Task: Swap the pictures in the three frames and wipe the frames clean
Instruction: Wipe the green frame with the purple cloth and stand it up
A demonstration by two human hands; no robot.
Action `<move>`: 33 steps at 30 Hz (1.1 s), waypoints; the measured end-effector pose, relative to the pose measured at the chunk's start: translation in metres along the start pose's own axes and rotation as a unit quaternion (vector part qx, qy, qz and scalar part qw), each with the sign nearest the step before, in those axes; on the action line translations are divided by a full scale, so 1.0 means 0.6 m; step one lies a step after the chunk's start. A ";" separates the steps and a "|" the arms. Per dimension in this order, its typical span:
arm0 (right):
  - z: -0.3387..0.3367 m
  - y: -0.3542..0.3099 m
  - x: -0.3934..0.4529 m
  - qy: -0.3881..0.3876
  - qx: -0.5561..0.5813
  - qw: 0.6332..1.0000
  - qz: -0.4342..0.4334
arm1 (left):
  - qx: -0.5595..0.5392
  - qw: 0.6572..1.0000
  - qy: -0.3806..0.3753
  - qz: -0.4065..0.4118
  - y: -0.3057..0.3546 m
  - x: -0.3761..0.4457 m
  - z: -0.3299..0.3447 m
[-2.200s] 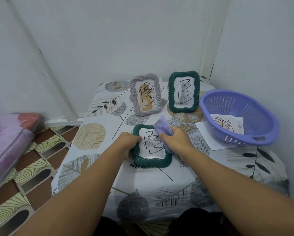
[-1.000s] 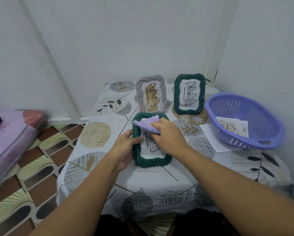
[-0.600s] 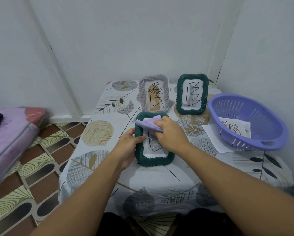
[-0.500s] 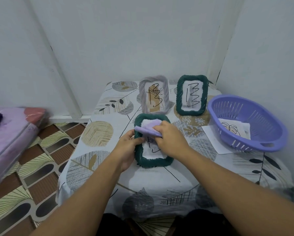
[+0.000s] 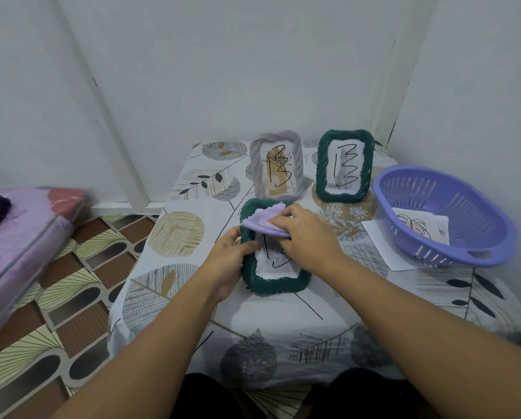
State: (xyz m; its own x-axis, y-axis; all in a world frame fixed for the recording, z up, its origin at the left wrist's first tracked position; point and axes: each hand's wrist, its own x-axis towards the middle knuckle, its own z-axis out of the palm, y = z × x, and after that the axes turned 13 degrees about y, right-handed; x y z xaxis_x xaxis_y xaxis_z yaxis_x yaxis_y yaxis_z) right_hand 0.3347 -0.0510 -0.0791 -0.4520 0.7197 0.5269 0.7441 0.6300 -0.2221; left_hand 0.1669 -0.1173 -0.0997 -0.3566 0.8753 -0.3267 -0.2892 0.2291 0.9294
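Now the right hand (image 5: 306,237) presses a soft purple cloth (image 5: 263,225) on the green frame (image 5: 276,281) lying flat at picture centre; the left hand (image 5: 230,258) grips its left edge. Likely light, with fragile glazing: hold the rim, not the pane.

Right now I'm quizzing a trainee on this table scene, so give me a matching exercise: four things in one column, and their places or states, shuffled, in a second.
Things:
1. grey frame
2. near green frame
3. lilac cloth
4. purple basket

Places or states:
A. lying flat on the table, steadied by the left hand
B. at the right edge, with leaf pictures inside
C. standing upright at the back, left of the other green frame
D. held in the right hand, over the glass

Pairs: 1-C, 2-A, 3-D, 4-B
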 end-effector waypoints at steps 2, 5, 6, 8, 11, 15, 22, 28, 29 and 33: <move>-0.001 -0.001 0.004 -0.019 0.000 1.000 -0.001 | 0.009 1.000 -0.001 0.006 0.002 0.000 0.001; 0.001 -0.004 0.009 -0.033 0.040 0.998 0.027 | 0.017 1.000 -0.005 0.013 0.004 -0.002 0.001; 0.001 -0.004 0.012 -0.038 0.052 0.997 0.033 | 0.014 1.000 -0.005 0.013 0.004 -0.003 0.001; -0.002 -0.003 0.018 -0.040 0.079 0.995 0.043 | 0.002 1.000 -0.004 0.005 0.003 -0.002 -0.001; -0.009 0.001 0.028 -0.032 0.093 0.994 0.048 | -0.006 1.000 -0.001 -0.002 0.002 -0.001 0.000; -0.015 -0.004 0.032 -0.074 0.056 0.995 0.028 | -0.007 1.000 -0.010 0.011 0.006 -0.004 0.002; -0.012 -0.015 0.010 -0.101 0.032 0.994 0.002 | -0.021 1.000 -0.013 0.016 -0.005 -0.006 -0.004; -0.009 -0.024 0.025 -0.057 0.037 0.998 0.017 | -0.029 0.999 -0.012 0.018 0.003 0.001 -0.007; -0.007 -0.026 0.017 -0.060 0.036 0.997 0.011 | -0.029 0.999 -0.011 0.020 0.003 0.003 -0.008; -0.003 -0.027 -0.004 -0.066 0.045 0.997 0.001 | -0.031 0.999 -0.019 0.019 -0.008 0.001 -0.012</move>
State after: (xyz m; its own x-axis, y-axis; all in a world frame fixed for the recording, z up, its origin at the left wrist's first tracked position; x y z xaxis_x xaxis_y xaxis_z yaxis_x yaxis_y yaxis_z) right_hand 0.3249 -0.0635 -0.0751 -0.5160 0.7493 0.4151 0.7009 0.6479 -0.2982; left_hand 0.1616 -0.1207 -0.1055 -0.3346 0.8986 -0.2839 -0.3316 0.1697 0.9280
